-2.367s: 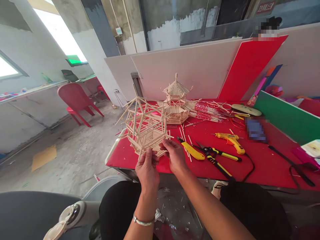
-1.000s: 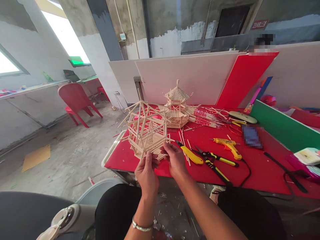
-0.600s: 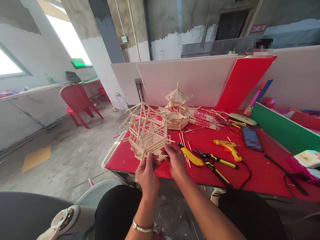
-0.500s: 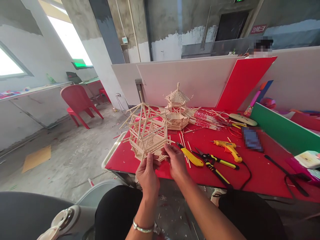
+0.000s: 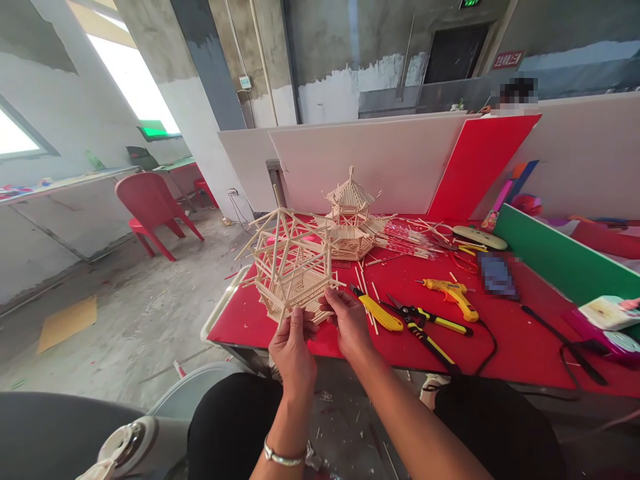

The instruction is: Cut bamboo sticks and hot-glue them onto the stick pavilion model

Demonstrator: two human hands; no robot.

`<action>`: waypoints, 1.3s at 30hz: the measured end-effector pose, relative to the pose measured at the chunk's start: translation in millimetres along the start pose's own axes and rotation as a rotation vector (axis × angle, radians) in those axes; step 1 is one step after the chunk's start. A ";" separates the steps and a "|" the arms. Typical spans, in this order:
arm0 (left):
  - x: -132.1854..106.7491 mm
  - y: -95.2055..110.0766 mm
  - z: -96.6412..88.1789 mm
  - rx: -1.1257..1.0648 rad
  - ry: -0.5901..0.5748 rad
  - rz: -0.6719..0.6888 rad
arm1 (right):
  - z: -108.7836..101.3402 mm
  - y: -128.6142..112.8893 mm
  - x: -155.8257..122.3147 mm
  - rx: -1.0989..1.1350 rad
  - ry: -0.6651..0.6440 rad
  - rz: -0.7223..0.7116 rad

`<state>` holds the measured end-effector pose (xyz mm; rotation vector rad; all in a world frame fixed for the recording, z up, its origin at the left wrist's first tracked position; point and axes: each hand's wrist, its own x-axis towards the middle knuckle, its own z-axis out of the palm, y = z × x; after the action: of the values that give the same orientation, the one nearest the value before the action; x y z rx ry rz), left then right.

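Pinching the near lower edge of an open, many-sided pavilion model of thin pale wooden sticks (image 5: 303, 283) between thumb and curled fingers of the bare left hand (image 5: 296, 347), with a silver metal bangle (image 5: 283, 458) at the wrist; gripping the lower right edge likewise with the bare right hand (image 5: 350, 323). Sits left of the frame's centre, over the near left corner of the smooth red tabletop (image 5: 525, 353); cannot tell whether touching it. Has a closely slatted floor within a low flared rim, then bare uprights and crossing rails, then a see-through peaked roof frame, with stick ends jutting past the corners and a single stick rising from the top. Partly overlaps, toward mid-frame, a pale wooden-stick pavilion with a densely covered conical roof (image 5: 351, 197). Has to the right a yellow utility knife (image 5: 383, 315), black-and-yellow cutters (image 5: 425, 327) and a yellow plastic glue gun (image 5: 453, 293).
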<state>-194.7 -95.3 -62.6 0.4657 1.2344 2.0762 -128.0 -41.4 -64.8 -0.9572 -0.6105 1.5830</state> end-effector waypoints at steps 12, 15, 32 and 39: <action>2.9 -8.6 4.0 -0.027 -0.035 -0.024 | -0.6 5.4 2.6 0.006 -0.025 -0.020; 3.0 -9.0 7.0 -0.041 -0.019 -0.028 | 0.1 3.9 2.3 -0.013 -0.043 -0.014; 3.3 -9.6 12.5 -0.033 0.046 -0.001 | -149.1 -72.9 14.8 -1.638 0.221 -0.755; 2.0 -8.5 13.9 -0.028 0.054 0.014 | -228.1 -145.8 62.4 -1.674 0.617 -0.169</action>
<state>-184.7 -82.4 -63.3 0.4090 1.2339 2.1275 140.1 28.3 -85.3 -2.3400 -1.5055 0.2272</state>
